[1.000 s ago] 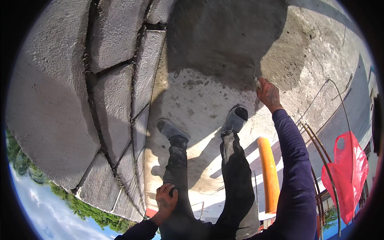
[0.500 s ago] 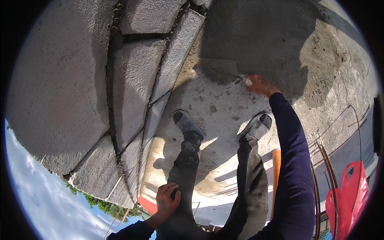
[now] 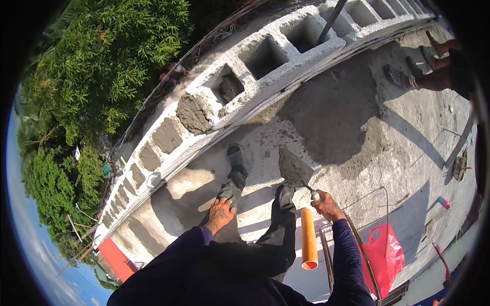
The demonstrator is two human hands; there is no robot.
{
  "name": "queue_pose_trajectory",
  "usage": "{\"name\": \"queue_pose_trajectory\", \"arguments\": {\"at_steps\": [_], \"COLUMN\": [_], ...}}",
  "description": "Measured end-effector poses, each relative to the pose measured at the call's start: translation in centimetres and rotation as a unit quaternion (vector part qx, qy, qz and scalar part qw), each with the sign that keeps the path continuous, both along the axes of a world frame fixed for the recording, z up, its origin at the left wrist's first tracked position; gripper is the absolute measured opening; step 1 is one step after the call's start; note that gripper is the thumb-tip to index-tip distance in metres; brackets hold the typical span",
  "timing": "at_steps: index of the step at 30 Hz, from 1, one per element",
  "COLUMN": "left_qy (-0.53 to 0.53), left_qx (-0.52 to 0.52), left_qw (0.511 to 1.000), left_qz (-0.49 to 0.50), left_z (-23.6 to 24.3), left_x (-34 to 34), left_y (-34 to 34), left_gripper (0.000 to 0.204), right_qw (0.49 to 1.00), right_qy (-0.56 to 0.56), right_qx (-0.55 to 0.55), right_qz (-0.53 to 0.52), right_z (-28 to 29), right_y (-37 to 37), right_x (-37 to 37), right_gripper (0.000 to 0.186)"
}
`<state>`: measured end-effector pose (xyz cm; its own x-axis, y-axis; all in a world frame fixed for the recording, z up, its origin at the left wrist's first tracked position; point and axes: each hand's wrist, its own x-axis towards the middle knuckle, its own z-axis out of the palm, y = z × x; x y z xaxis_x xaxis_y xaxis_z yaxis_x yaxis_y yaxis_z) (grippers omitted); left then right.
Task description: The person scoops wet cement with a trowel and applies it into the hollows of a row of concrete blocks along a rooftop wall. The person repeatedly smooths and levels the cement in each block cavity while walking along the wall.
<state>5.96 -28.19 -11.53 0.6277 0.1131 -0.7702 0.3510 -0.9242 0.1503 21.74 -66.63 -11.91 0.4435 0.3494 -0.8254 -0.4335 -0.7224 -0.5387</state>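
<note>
My right hand (image 3: 327, 206) grips the light handle of a masonry trowel (image 3: 308, 186). Wet grey mortar (image 3: 293, 167) covers its pointed blade, which is raised near my right foot. My left hand (image 3: 220, 214) holds nothing and lies over my left knee with its fingers laid out. Beyond the trowel a broad patch of wet mortar (image 3: 334, 115) spreads on the concrete floor. Left of my feet runs a hollow concrete block wall (image 3: 224, 120). Mortar fills its nearer cores, and a rough lump (image 3: 193, 113) sits on top beside the open cores.
An orange pipe (image 3: 309, 237) stands close by my right forearm, with rusty bars and a red plastic bag (image 3: 384, 255) beyond it. Another person's legs (image 3: 431, 80) show at the far right. Green trees (image 3: 107, 66) rise behind the wall, and a dark bar (image 3: 332, 21) sticks up from one core.
My view has risen and turned, so the wall's top now shows. The trowel has come up off the floor mortar toward me, loaded. My left hand stays on my leg.
</note>
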Motion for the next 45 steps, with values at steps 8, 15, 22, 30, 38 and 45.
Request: {"name": "queue_pose_trajectory", "arguments": {"at_steps": [8,15,22,30,38,45], "left_qy": [-0.027,-0.102,-0.121,-0.139,-0.091,-0.199], "left_qx": [-0.048,-0.085,-0.047,-0.096,-0.128,-0.211], "left_qw": [0.98,0.932,0.913,0.827,0.755,0.707], "left_qz": [0.192,0.339,0.386,0.536,0.637,0.645], "left_z": [7.6,7.0,2.6,6.1,8.8,15.1], "left_x": [-0.2,-4.6,-13.2,-15.4,-10.9,-3.9], "left_y": [8.7,18.4,20.0,15.4,11.5,8.3], "left_gripper": [0.048,0.041,0.038,0.034,0.037,0.036], "right_qw": [0.998,0.996,0.992,0.937,0.929,0.835], "right_qy": [0.028,0.044,0.067,0.234,-0.095,-0.414], "right_qx": [-0.05,-0.063,0.002,-0.222,-0.106,-0.106], "right_qz": [-0.024,0.034,0.104,0.132,0.343,0.346], "right_z": [21.3,38.3,39.8,36.3,33.9,29.3], "right_y": [3.2,13.0,24.0,28.3,20.6,20.8], "right_x": [1.7,12.0,21.4,27.0,25.9,21.6], "right_gripper": [0.023,0.019,0.019,0.02,0.046,0.036]}}
